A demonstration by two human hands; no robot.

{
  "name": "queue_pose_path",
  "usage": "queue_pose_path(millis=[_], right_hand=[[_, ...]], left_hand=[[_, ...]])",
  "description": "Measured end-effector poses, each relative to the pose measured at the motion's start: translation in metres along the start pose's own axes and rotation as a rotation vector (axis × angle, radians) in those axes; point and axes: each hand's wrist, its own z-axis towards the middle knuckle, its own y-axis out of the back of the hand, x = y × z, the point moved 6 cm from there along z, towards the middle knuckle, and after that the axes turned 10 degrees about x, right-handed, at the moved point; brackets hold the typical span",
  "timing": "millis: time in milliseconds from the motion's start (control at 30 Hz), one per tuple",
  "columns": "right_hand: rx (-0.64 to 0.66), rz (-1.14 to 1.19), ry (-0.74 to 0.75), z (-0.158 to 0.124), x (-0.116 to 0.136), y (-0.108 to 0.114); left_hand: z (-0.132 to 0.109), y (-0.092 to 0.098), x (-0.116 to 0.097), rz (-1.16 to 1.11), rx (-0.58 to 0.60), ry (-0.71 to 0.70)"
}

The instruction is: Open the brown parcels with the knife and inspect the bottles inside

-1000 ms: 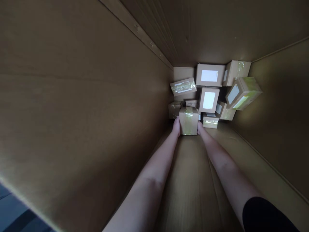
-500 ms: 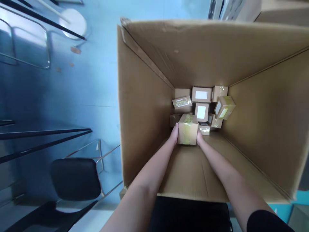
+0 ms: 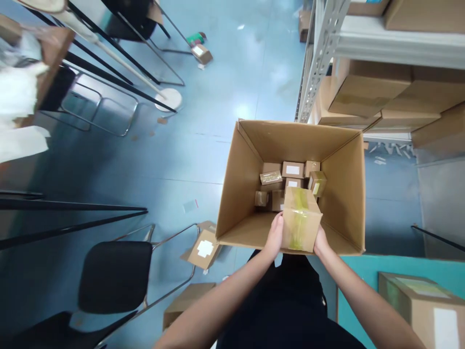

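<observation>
Between my two hands I hold a small cardboard box [image 3: 301, 223] with yellowish tape down its middle. My left hand [image 3: 275, 236] presses its left side and my right hand [image 3: 321, 240] its right side. The held box is over the near part of a large open carton [image 3: 238, 179], overlapping its near rim. Several small cardboard boxes lie at the bottom of that carton, among them a white-labelled box [image 3: 292, 169], a taped flat box [image 3: 271, 177] and a tilted box [image 3: 317, 183]. Part of these is hidden behind the held box.
At the right stands a metal shelf rack [image 3: 323, 58] stacked with cartons [image 3: 374, 89]. A larger box [image 3: 421, 300] sits on a turquoise surface [image 3: 366, 271] at the lower right. To the left are a black chair [image 3: 115, 276] and an opened carton [image 3: 205, 248] on the floor.
My hands have lifted the small box up from deep inside the large carton to near its rim. The view has pulled back, so the carton appears smaller and the rack shows.
</observation>
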Motion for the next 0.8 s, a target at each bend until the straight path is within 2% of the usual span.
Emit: queue_pose_path(millis=[167, 267, 367, 600, 800], right_hand=[[-0.025, 0.038, -0.002, -0.074, 0.031, 0.041], [-0.079, 0.057, 0.002, -0.107, 0.043, 0.058], [-0.093, 0.076, 0.023, -0.129, 0.049, 0.066], [-0.179, 0.146, 0.146, -0.175, 0.044, 0.065], [-0.205, 0.201, 0.338, -0.218, 0.025, 0.047]], left_hand=[[-0.052, -0.038, -0.012, 0.060, 0.138, -0.036], [-0.069, -0.053, -0.019, 0.131, 0.273, -0.103], [-0.081, -0.063, -0.022, 0.163, 0.397, -0.118], [-0.100, -0.065, -0.033, 0.293, 0.648, -0.133], [-0.121, -0.046, -0.048, 0.488, 0.858, -0.173]])
